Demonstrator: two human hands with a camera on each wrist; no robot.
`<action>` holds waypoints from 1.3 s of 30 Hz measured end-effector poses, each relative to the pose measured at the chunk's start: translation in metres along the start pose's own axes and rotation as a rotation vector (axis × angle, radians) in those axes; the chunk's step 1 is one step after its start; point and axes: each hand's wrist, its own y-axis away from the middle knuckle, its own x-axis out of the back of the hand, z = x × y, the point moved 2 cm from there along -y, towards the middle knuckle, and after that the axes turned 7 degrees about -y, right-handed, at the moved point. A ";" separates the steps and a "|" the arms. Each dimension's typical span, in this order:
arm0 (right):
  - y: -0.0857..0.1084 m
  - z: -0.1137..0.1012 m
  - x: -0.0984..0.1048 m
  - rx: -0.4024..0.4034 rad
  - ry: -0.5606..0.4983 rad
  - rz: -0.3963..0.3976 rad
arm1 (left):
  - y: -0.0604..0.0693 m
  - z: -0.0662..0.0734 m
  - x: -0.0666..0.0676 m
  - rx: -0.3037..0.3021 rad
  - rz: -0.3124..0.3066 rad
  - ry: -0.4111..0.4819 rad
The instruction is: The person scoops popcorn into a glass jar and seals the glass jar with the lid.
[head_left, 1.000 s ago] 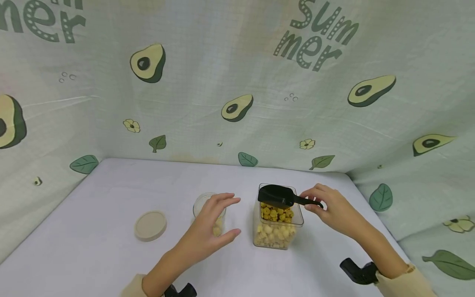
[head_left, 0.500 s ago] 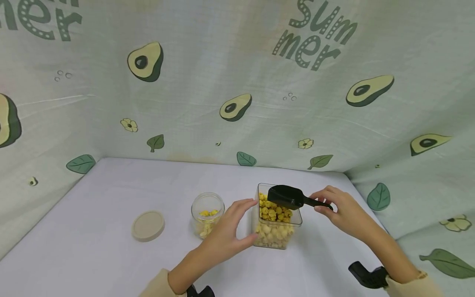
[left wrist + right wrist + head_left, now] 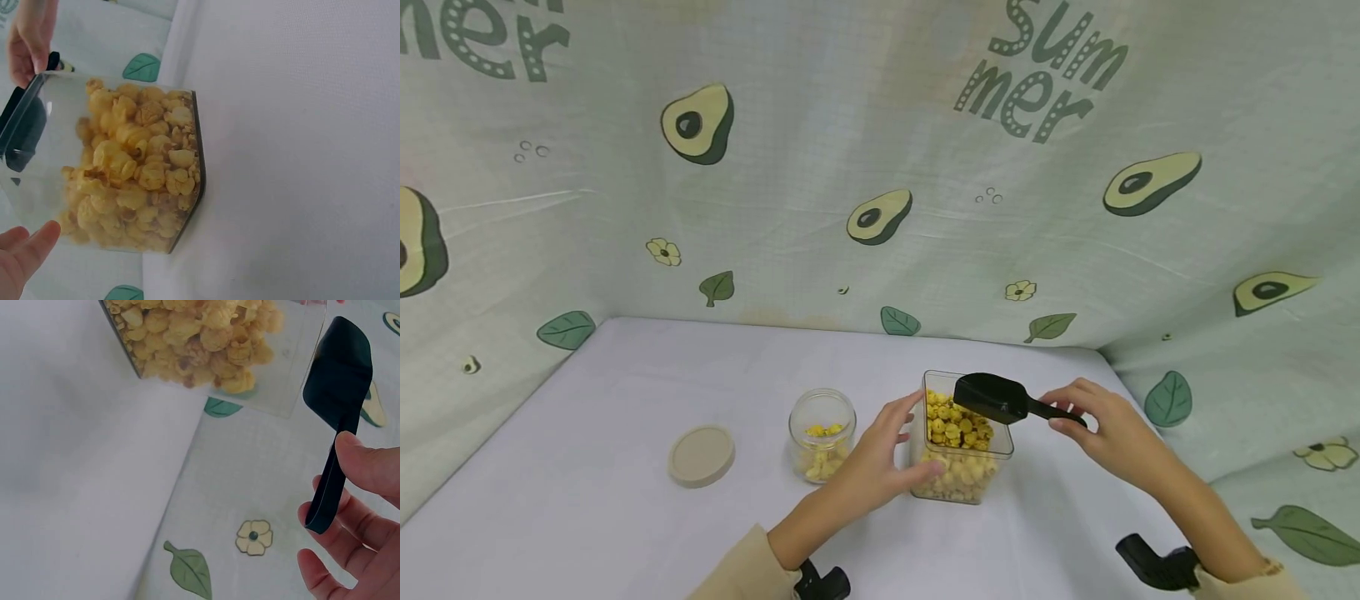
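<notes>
Your right hand [image 3: 1101, 421] pinches the slim handle of the scoop [image 3: 992, 396] between thumb and fingers; the smooth black bowl, rounded and deep, sits over the open mouth of the box [image 3: 967, 453]. Your left hand [image 3: 883, 454] is spread wide, thumb well apart from the fingers, around the near-left corner of that box; you have no grip on it, and whether a fingertip touches its wall is hard to tell.

The box, between your hands, is clear, hard-edged and squarish, about half full of popcorn [image 3: 955, 427]: yellow, knobbly, lumpy pieces with brown flecks. Just left of your left hand stands the jar [image 3: 793, 437], round and see-through with a thick rim, holding some of the same yellow pieces. Farther left lies the lid [image 3: 702, 457], a flat, matte beige disc.

Under your hands the counter [image 3: 625, 500] is covered in plain white, faintly grained. Beyond them, pale green fabric [image 3: 775, 167] hangs in soft creases, printed with avocados, leaves, small flowers and "summer".
</notes>
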 end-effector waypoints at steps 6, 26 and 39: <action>0.002 0.001 0.003 0.000 0.015 0.015 | -0.009 -0.013 -0.004 0.039 0.013 0.141; -0.008 -0.005 0.023 0.178 0.195 0.015 | -0.013 -0.019 -0.008 0.066 0.020 0.222; -0.035 -0.040 0.033 0.071 0.422 -0.198 | -0.013 -0.021 -0.010 0.069 0.030 0.248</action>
